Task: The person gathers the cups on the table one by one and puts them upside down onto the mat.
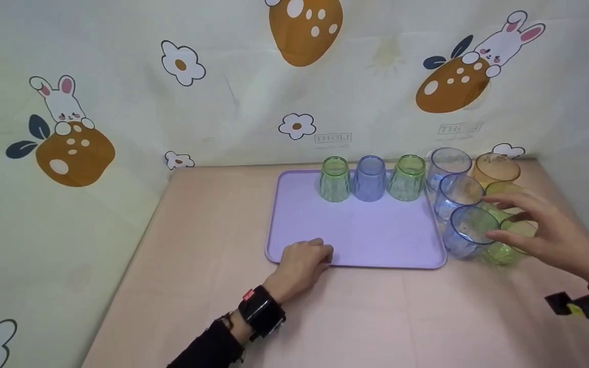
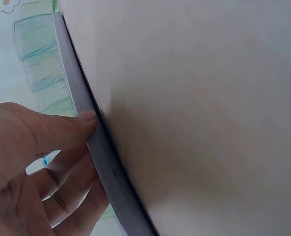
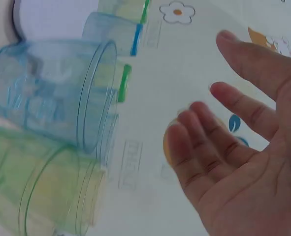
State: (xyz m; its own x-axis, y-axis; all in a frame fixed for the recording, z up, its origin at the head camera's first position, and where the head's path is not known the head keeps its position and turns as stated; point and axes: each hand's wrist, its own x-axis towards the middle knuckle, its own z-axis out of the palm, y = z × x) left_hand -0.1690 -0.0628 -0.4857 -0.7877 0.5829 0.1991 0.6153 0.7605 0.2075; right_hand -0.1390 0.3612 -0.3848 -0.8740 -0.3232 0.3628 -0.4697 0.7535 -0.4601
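Note:
My left hand [image 1: 302,263] grips the front edge of a purple tray [image 1: 356,230]; in the left wrist view the thumb [image 2: 88,117] lies against the outer rim. Along the tray's back, three glasses stand upside down: a green glass [image 1: 335,180], a blue glass [image 1: 369,179] and another green glass [image 1: 407,178]. My right hand [image 1: 545,227] hovers over the cups right of the tray, thumb and fingers spread, holding nothing. Nearest to it are a front blue glass [image 1: 471,232] and a green glass [image 1: 504,253], mouths up. In the right wrist view the right palm [image 3: 243,191] faces the glasses, apart from them.
More upright glasses stand in the right-hand cluster, among them a blue glass [image 1: 460,197], a rear blue glass [image 1: 449,166] and an orange glass [image 1: 496,171]. They sit close together beside the tray. A patterned sheet [image 1: 233,117] hangs behind the pinkish table [image 1: 207,230].

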